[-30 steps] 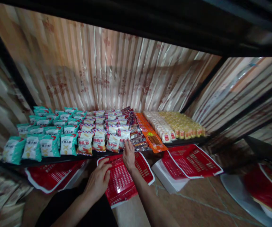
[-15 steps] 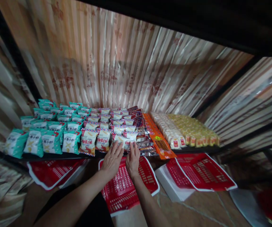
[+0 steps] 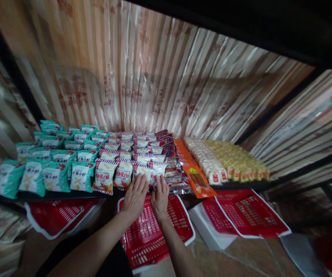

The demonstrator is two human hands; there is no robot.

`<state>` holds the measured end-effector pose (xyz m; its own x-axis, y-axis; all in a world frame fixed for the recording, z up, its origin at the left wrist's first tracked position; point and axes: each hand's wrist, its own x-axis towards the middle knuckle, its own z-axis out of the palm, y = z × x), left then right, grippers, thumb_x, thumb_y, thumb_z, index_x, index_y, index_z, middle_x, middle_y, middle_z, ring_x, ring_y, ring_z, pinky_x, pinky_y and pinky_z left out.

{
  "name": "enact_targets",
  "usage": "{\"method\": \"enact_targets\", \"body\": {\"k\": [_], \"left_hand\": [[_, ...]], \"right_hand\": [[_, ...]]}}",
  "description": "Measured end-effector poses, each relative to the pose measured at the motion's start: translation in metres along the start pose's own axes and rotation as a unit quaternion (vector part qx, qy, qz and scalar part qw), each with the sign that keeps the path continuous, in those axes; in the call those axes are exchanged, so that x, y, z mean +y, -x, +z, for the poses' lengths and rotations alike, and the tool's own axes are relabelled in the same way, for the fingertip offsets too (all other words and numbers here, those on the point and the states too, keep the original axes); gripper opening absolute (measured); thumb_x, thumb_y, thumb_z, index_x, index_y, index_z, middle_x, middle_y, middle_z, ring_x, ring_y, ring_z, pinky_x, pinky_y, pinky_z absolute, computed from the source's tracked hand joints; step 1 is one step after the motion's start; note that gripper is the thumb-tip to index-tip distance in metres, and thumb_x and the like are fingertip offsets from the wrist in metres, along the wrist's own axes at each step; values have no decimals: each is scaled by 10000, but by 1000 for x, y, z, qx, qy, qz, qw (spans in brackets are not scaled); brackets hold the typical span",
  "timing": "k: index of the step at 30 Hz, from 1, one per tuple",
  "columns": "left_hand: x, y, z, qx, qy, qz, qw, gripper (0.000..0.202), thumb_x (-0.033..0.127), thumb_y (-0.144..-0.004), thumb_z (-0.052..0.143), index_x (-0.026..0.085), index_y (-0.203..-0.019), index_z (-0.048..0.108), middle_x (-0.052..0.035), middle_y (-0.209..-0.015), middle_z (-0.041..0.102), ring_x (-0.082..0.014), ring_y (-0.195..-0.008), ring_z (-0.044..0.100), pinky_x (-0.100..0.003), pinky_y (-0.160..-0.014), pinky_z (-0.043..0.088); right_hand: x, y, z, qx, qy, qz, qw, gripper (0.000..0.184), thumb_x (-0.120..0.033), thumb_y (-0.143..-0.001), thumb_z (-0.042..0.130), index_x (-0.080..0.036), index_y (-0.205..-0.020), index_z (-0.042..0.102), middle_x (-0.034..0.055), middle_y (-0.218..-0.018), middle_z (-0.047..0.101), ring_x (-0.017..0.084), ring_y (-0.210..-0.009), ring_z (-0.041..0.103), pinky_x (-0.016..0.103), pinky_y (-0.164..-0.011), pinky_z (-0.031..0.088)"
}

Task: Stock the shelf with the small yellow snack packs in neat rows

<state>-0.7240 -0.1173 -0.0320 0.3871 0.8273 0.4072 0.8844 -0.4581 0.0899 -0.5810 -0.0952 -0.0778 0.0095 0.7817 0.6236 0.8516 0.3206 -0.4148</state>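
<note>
Both my hands rest against the front row of white snack bags with red print and striped tops. My left hand (image 3: 135, 195), fingers stretched out, lies on the lower front of one snack bag (image 3: 141, 170). Beside it, my right hand (image 3: 159, 197) touches the lower part of the neighbouring snack bag (image 3: 157, 169), its fingers extended too. Neither hand grips a bag. To the left stand rows of teal-and-white snack bags (image 3: 81, 177). Just right of my right hand lie dark, shiny packets (image 3: 174, 169) and an orange packet (image 3: 196, 177).
White-wrapped packs (image 3: 213, 173) and yellow packs (image 3: 241, 171) fill the shelf's right part. Below hang or stand red baskets, one in the middle (image 3: 180, 215), one at left (image 3: 59, 217) and one at right (image 3: 255, 215), near a white box (image 3: 216, 231). A dark upper shelf (image 3: 255, 27) overhangs.
The view has shifted slightly, bringing the shelf's left side nearer. My hands stay on the same two bags, with hardly any movement against them.
</note>
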Motion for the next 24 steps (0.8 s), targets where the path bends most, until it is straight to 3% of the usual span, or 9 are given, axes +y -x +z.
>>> {"method": "enact_targets", "body": {"k": [7,14,17,24], "left_hand": [[2,1,2,41,-5,-5,999,512,50,-810,375,114,-1314,437,-134,-1443,334,-278,-1354,234,-423,-1033,342],[0,4,6,41,0,3,999,541,38,-814,350,125,-1347,390,-124,-1453,318,-266,-1362,215,-408,-1033,341],[-2,7,9,40,3,5,999,566,28,-812,348,143,-1366,356,-114,-1472,278,-253,-1379,155,-412,-1051,312],[-5,13,16,43,24,29,998,583,60,-808,405,154,-1377,318,-101,-1506,183,-264,-1394,37,-421,-1068,258]], "right_hand": [[-2,-1,-2,-1,-1,-7,1000,670,-49,-789,348,-256,-1416,236,76,-1482,237,227,-1353,217,520,-1043,282],[-2,-3,-4,11,-4,4,1000,640,-61,-804,346,-277,-1402,270,85,-1456,281,233,-1331,261,527,-1022,308],[0,-3,-4,-3,-5,-7,1000,660,-51,-797,337,-270,-1412,240,87,-1451,292,224,-1330,262,524,-1031,297],[1,1,-4,5,4,-24,1000,652,-93,-813,348,-294,-1418,215,72,-1499,168,267,-1354,200,557,-1012,297]]}}
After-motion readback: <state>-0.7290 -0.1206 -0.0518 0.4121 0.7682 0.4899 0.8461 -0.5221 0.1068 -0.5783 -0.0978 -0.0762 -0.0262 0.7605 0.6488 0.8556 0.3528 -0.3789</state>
